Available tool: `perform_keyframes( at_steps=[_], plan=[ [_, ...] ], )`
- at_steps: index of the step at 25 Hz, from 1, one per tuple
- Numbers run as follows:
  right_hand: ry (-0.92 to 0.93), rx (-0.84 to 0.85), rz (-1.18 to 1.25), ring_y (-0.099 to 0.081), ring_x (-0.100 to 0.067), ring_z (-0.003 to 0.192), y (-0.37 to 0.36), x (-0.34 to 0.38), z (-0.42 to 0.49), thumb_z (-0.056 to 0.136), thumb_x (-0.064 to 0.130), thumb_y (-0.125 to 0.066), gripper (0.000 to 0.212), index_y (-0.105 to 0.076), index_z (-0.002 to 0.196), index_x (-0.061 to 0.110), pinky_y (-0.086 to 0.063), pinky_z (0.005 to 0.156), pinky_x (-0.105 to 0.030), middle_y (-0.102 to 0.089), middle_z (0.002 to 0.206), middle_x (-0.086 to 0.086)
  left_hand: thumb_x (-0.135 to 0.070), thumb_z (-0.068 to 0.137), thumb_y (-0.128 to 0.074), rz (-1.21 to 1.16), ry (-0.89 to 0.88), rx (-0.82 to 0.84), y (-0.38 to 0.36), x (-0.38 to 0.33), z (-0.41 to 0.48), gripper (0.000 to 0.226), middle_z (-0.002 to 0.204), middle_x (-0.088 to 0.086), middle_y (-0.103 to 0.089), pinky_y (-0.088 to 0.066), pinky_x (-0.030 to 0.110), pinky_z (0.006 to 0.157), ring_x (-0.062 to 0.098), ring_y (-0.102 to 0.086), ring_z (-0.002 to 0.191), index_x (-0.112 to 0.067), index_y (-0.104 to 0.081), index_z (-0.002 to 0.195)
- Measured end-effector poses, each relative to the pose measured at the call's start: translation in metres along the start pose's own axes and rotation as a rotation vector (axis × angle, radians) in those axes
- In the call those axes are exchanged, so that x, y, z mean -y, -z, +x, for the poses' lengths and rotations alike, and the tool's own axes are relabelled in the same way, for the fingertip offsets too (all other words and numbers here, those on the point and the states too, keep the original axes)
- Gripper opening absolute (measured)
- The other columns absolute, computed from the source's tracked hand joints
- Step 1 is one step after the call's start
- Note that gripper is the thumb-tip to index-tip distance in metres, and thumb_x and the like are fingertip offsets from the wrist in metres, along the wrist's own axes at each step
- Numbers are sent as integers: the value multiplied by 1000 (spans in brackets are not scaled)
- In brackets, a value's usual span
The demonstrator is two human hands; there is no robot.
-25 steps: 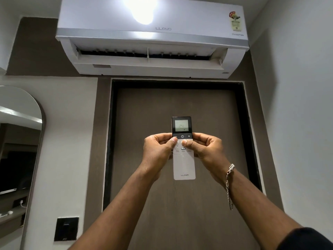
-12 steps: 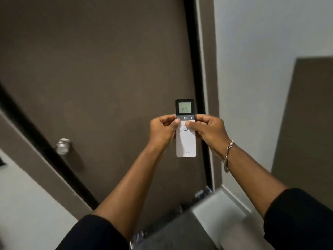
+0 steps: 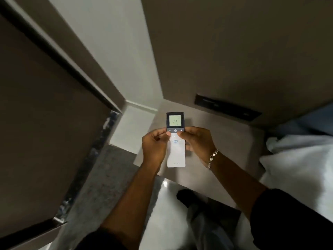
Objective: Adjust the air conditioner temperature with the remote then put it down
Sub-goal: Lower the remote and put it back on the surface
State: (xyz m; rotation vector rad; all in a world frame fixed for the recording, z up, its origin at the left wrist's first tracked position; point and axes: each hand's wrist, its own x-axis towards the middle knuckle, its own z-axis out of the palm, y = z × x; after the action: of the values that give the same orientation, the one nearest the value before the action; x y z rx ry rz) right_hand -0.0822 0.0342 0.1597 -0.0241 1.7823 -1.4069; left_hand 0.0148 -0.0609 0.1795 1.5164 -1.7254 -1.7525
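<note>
A slim white remote [image 3: 176,154] with a dark top and a lit screen reading 24 is held upright in front of me. My left hand [image 3: 154,147] grips its left edge, thumb near the minus button. My right hand [image 3: 198,141], with a chain bracelet on the wrist, grips its right edge, thumb resting below the power button. The remote hangs above a beige bedside surface [image 3: 234,141]. The air conditioner is out of view.
A brown door [image 3: 45,123] with a dark frame fills the left. A dark switch panel [image 3: 227,110] sits on the brown wall panel behind the bedside surface. White bedding [image 3: 297,159] lies at the right. My leg and dark shoe [image 3: 187,195] stand on the glossy floor below.
The view has swung down and to the right, from the air conditioner and door to the floor corner and bedside surface. Both hands still hold the remote the same way.
</note>
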Motion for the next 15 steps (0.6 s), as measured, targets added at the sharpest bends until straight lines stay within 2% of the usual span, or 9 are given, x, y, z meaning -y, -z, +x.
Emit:
perform_keyframes(
  at_steps=[1, 3, 5, 8, 9, 10, 12, 13, 15],
  plan=[
    [-51, -45, 17, -71, -40, 98, 15, -27, 19, 83, 6, -68, 10, -76, 88, 12, -56, 88, -57, -75, 103, -23, -11, 81, -66, 40, 41, 21, -26, 29, 16, 12, 80, 6, -74, -56, 30, 67, 5, -66, 64, -18, -74, 86],
    [-130, -137, 17, -71, -41, 99, 37, -76, 50, 82, 9, -70, 8, -75, 80, 15, -57, 88, -56, -75, 101, -24, -12, 81, -66, 133, 116, 51, -66, 80, 41, 12, 91, 11, -75, -57, 41, 82, 19, -70, 81, -11, -75, 90],
    [-208, -214, 30, -71, -41, 99, 50, -115, 75, 80, 14, -73, 2, -75, 80, 15, -58, 86, -54, -75, 101, -22, -9, 81, -65, 227, 143, 63, -93, 122, 60, 15, 98, 14, -75, -55, 43, 88, 27, -69, 90, -8, -74, 92],
    [-288, -292, 7, -72, -40, 94, 59, -163, 105, 78, 16, -75, 8, -76, 86, 14, -58, 82, -56, -76, 100, -19, -10, 81, -64, 354, 135, 96, -122, 171, 81, 14, 100, 13, -73, -57, 39, 82, 27, -68, 89, -9, -72, 93],
    [-282, -316, -49, -72, -38, 92, 61, -171, 110, 77, 18, -76, 2, -75, 78, 17, -58, 83, -55, -76, 98, -18, -12, 82, -64, 379, 130, 112, -127, 180, 83, 13, 100, 14, -73, -57, 39, 80, 27, -68, 89, -8, -70, 94],
    [-288, -353, -119, -73, -36, 89, 62, -177, 115, 76, 21, -77, 10, -71, 67, 22, -59, 82, -54, -77, 94, -18, -13, 84, -63, 400, 120, 115, -131, 188, 84, 13, 101, 15, -72, -58, 39, 78, 28, -69, 89, -6, -69, 94],
    [-258, -421, -272, -73, -31, 76, 65, -186, 122, 73, 29, -77, 29, -60, 51, 24, -60, 73, -45, -76, 77, -15, -16, 88, -59, 424, 39, 122, -134, 196, 84, 17, 98, 17, -72, -57, 36, 75, 27, -70, 87, -2, -68, 93],
    [-233, -437, -377, -70, -25, 65, 65, -186, 123, 73, 34, -76, 36, -56, 46, 23, -57, 64, -37, -72, 64, -9, -16, 89, -57, 446, -31, 136, -133, 195, 82, 19, 97, 17, -72, -56, 31, 74, 25, -69, 85, -1, -68, 93],
    [-218, -447, -588, -57, -16, 50, 62, -185, 120, 76, 41, -70, 43, -52, 43, 21, -40, 50, -22, -58, 49, 3, -15, 89, -55, 485, -112, 172, -131, 187, 75, 20, 98, 16, -73, -51, 23, 73, 23, -69, 86, -2, -69, 94]
  ],
)
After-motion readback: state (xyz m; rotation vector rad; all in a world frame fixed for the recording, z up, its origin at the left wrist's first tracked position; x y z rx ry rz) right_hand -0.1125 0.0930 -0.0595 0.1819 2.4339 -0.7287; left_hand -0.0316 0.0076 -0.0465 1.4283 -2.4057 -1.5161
